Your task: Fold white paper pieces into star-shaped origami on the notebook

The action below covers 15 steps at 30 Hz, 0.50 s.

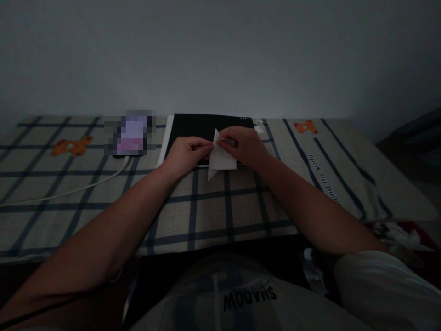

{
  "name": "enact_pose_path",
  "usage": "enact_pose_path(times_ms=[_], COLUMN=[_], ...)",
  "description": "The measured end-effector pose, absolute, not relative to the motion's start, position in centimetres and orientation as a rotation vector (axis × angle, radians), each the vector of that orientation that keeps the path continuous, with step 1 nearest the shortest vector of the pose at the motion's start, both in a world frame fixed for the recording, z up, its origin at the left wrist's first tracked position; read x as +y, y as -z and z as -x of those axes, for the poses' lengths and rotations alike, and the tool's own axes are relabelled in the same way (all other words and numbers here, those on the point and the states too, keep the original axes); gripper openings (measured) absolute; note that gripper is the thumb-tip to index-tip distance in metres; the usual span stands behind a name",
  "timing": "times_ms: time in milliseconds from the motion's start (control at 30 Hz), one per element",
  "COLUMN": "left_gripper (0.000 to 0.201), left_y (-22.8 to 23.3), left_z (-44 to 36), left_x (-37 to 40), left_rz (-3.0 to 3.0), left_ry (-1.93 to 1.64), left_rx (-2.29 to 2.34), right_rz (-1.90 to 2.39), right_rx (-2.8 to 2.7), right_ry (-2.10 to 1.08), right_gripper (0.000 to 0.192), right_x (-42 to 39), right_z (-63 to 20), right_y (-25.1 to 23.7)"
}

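A small piece of white paper (223, 158), folded with a pointed top and a lower corner sticking out, is held up between my two hands. My left hand (184, 154) pinches its left edge near the top with thumb and forefinger. On the other side, my right hand (246, 143) grips the upper right part, its fingers bent round the paper. Both hands are over a flat black sheet or booklet (203, 124) with a white left edge, which lies on the checked tablecloth (210, 216).
To the left lies a phone (131, 135) with a lit, blurred screen and a white cable (86, 186) plugged in. A small white scrap (259, 126) sits by the black sheet's right edge. The plain wall (220, 55) rises behind the table.
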<state>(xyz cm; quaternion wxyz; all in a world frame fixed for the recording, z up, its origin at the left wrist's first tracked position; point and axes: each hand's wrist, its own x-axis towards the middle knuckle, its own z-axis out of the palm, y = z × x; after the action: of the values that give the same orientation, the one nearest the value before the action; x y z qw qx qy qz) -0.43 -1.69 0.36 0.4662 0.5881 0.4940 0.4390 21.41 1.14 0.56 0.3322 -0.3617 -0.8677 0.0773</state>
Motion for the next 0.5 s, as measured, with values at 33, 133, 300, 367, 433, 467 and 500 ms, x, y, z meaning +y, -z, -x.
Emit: enact_pose_path(times_ms=[33,133,300,367,433,467,500], left_gripper=[0.015,0.018,0.024,0.024,0.023,0.022,0.022], left_y=[-0.36,-0.37,-0.08,0.11,0.18,0.17,0.11], left_z=[0.42,0.42,0.65,0.77,0.85,0.87,0.87], left_x=[-1.70,-1.74,-1.55,-1.37,-1.23,-1.19,-1.18], left_rz=[-1.441,-1.429,-1.463,-1.480,-1.492,-1.497,-1.501], left_ry=[-1.068,-1.036,-1.027,-1.028,-1.020,-1.017,-1.015], left_rx=[1.213,1.194,1.183,1.206,1.206,1.204,1.200], right_rz=[0.943,0.970,1.019,1.029,1.037,1.041,1.044], right_rx=[-2.265,-2.268,-2.236,-2.235,-2.234,-2.232,-2.228], right_ry=[-0.222,-0.253,-0.247,-0.255,-0.257,-0.255,-0.253], right_gripper=[0.016,0.016,0.015,0.016,0.016,0.016,0.016], right_x=[1.13,1.13,1.11,1.06,0.99,0.96,0.93], right_z=[-21.39,-21.35,-21.33,-21.28,-21.22,-21.18,-21.15], right_y=[-0.59,-0.70,-0.78,-0.78,-0.78,-0.78,-0.79])
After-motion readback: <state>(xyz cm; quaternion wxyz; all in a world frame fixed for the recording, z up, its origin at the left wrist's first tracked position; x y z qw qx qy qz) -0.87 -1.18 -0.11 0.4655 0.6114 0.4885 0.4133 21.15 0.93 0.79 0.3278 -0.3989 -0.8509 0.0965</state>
